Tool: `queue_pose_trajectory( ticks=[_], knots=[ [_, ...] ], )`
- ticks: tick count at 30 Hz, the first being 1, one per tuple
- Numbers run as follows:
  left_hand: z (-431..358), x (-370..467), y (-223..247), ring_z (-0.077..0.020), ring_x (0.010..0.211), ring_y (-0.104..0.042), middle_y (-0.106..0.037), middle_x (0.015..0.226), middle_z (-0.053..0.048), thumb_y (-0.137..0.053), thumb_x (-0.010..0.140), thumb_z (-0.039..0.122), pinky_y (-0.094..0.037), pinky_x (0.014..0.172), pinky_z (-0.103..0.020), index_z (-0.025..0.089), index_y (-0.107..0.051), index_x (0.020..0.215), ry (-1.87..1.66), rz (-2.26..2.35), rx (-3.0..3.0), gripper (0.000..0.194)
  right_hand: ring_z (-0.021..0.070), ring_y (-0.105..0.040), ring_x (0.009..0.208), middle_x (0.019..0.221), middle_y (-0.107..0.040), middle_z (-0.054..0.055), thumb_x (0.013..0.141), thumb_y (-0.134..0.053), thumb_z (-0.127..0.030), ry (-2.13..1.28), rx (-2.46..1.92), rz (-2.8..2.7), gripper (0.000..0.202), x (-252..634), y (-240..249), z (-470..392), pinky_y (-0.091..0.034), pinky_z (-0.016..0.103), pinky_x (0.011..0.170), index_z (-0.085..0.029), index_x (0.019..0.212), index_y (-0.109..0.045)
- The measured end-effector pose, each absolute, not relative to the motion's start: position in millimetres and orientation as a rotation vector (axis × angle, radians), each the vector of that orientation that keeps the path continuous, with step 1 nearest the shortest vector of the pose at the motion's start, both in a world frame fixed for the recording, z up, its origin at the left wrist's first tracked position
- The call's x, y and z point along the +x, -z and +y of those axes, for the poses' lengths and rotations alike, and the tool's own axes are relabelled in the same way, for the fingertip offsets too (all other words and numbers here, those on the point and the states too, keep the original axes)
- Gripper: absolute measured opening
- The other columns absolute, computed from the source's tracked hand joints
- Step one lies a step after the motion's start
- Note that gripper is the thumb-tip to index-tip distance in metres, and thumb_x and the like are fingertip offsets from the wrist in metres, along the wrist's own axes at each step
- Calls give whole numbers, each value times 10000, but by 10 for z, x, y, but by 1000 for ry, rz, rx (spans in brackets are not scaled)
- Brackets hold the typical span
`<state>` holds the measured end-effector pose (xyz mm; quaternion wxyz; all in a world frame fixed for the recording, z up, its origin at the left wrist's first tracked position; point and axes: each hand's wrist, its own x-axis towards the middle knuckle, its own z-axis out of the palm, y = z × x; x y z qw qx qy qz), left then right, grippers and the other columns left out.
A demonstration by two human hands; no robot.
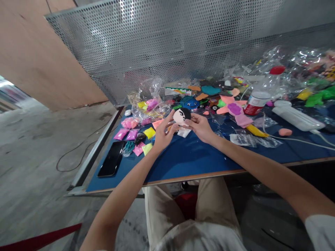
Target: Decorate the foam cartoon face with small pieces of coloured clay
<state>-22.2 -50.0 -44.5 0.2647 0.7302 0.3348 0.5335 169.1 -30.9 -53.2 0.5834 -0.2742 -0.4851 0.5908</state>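
Note:
Between my two hands, above the blue tabletop [178, 164], is a small round clay head [179, 118] with a pale face, black hair and dark drawn brows. My left hand [164, 132] grips its left side with thumb and fingers. On the other side my right hand [201, 128] pinches the black-haired edge, its thumb lying across the front. Beneath the hands lies a small white packet [184, 132]. Colourful clay packets, among them a yellow one [149, 132], are spread near my left hand.
A black phone [112, 159] lies at the table's left. Behind are crumpled clear bags [149, 94] and a blue clay figure [190, 102]. To the right stand a red-capped bottle [258, 97] and a white power bank [298, 116] with a cable. A perforated metal panel [167, 45] borders the back.

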Motion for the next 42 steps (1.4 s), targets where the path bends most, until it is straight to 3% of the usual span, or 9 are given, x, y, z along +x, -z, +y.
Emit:
queue_pose_trajectory(
  ticks=[7,11,14,22,27,31,34,37,42],
  knots=[
    [-444,-236,494,-323,1487,-519,-487,1655,-84,-625,997,557,-489,1180,-469,348,-540,1552,-1473,860,2028,600,278,-790,997,957,-823,34,610,-975,-552,-1357,-675,-1147,545,1693,551,-300,-670,522,961,-230,991,-754],
    [-446,-216,506,-339,1595,-349,-382,1718,-69,-640,975,589,-433,1228,-469,362,-467,1600,-1371,765,1996,687,291,-793,1008,1007,-823,55,640,-953,-574,-1319,-680,-1170,561,1697,558,-293,-658,531,965,-225,1026,-744],
    [-451,-211,485,-343,1614,-306,-346,1736,-67,-646,964,609,-408,1244,-471,356,-488,1586,-1369,755,1980,690,284,-797,980,990,-824,53,638,-957,-562,-1320,-677,-1176,559,1693,549,-299,-663,528,955,-219,1021,-737],
    [-448,-261,400,-340,1606,-327,-428,1695,-80,-627,975,617,-290,1303,-532,344,-604,1486,-1438,798,2074,580,269,-799,945,916,-816,40,642,-958,-538,-1344,-669,-1226,531,1683,540,-330,-673,522,947,-213,999,-736],
    [-455,-283,350,-337,1573,-394,-461,1673,-98,-588,990,636,-365,1262,-536,320,-622,1465,-1426,815,2087,572,242,-795,875,902,-820,28,624,-967,-537,-1364,-655,-1253,550,1690,515,-343,-686,501,923,-212,1010,-747],
    [-434,-268,351,-321,1425,-587,-652,1495,-122,-625,945,689,-505,1157,-473,281,-678,1391,-1461,823,1831,606,237,-784,872,953,-823,46,693,-923,-559,-1334,-661,-1393,518,1750,470,-339,-700,460,857,-207,1042,-771],
    [-410,-259,379,-297,1109,-765,-805,1158,-113,-698,860,739,-640,929,-412,226,-757,1230,-1368,921,1550,636,239,-776,856,1000,-823,68,784,-847,-577,-1208,-698,-1585,495,1837,435,-313,-697,421,770,-207,1108,-796],
    [-415,-247,383,-252,867,-793,-805,893,-68,-825,749,701,-672,794,-374,180,-786,1024,-1167,949,1392,591,233,-759,814,1061,-821,90,864,-766,-574,-1020,-787,-1726,509,1924,416,-276,-670,396,707,-207,1216,-791],
    [-460,-188,324,-176,720,-769,-741,748,-10,-960,688,426,-683,831,-366,153,-721,901,-1068,894,1169,422,272,-743,992,1257,-776,116,912,-678,-673,-806,-841,-1797,605,1988,410,-246,-644,424,838,-235,1324,-745]
  ],
)
